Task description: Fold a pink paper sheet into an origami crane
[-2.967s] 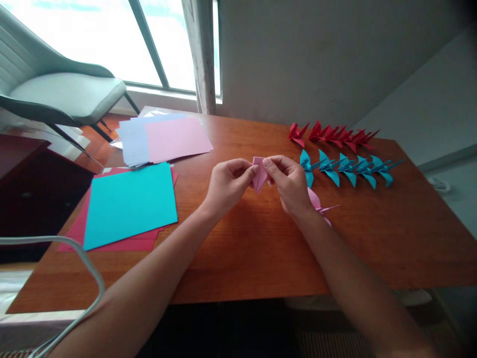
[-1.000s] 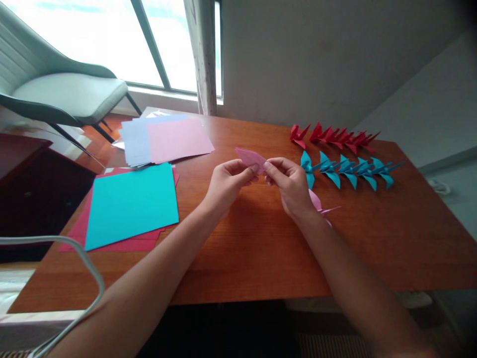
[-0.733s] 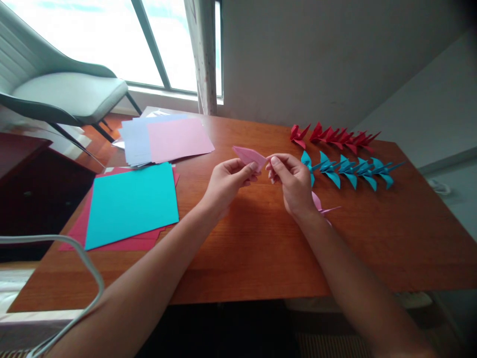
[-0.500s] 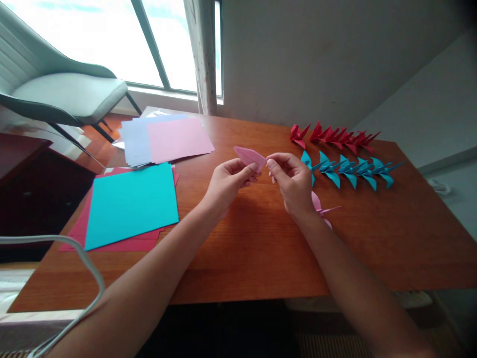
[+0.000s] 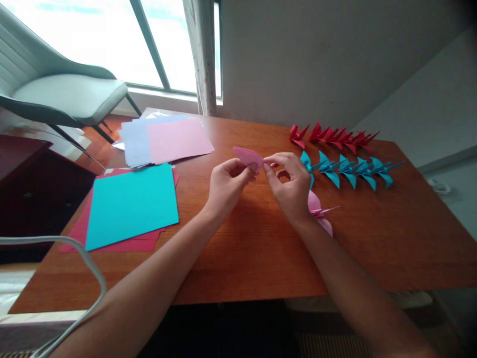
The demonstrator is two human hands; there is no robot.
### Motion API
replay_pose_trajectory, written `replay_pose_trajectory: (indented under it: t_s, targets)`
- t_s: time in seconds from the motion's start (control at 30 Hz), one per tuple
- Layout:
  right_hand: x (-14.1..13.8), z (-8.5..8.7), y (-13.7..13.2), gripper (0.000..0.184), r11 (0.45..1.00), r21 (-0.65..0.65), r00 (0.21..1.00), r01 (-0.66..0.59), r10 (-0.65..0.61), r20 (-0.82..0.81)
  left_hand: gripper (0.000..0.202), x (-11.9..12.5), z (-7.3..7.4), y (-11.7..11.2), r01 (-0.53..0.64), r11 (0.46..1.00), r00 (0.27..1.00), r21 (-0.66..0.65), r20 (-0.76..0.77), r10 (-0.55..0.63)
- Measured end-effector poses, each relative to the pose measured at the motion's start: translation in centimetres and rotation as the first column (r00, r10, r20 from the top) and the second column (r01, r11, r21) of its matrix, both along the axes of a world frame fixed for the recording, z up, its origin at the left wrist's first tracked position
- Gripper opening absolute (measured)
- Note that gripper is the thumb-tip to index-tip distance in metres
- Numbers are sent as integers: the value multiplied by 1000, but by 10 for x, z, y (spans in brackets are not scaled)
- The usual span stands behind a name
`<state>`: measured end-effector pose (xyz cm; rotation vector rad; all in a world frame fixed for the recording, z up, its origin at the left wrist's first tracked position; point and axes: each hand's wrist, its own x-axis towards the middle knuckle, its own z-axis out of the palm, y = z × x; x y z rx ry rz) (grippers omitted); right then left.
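Above the middle of the wooden table [image 5: 261,258], both my hands hold a small folded pink paper piece [image 5: 246,155]. My left hand [image 5: 227,185] pinches its lower near end between thumb and fingers. My right hand [image 5: 288,184] pinches its right tip with thumb and forefinger. Behind my right wrist a finished pink paper crane [image 5: 319,211] lies on the table, partly hidden.
A row of blue paper cranes [image 5: 348,170] and a row of red paper cranes [image 5: 335,134] lie at the right back. Teal and red sheets [image 5: 130,205] and a pink and lilac paper stack [image 5: 164,140] lie at the left. A grey chair [image 5: 63,94] stands by the window.
The pink piece has been turned from hanging point-down to lying flat, pointing left. My right hand let go briefly, then pinched the right tip again.
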<state>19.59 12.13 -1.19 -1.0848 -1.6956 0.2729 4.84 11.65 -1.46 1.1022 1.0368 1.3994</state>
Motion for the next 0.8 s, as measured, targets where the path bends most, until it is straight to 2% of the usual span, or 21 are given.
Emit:
replay_pose_trajectory:
  t_s: [0.13,0.23,0.43,0.8]
  targets:
    - [-2,-2,-1,8,999,21,999,-31,31,7,19,0,0,-1,0,1000,1000,1,5,0]
    - [-1,-3,0,14,998,26,998,-49,48,31,21,0,0,-1,21,1000,1000,-1,21,-21]
    - [3,-1,1,15,999,24,996,-34,32,82,24,2,2,-2,51,999,998,2,23,-51]
    - [3,-2,3,13,997,-12,988,-82,83,131,16,1,5,-2,39,999,998,-4,52,-39]
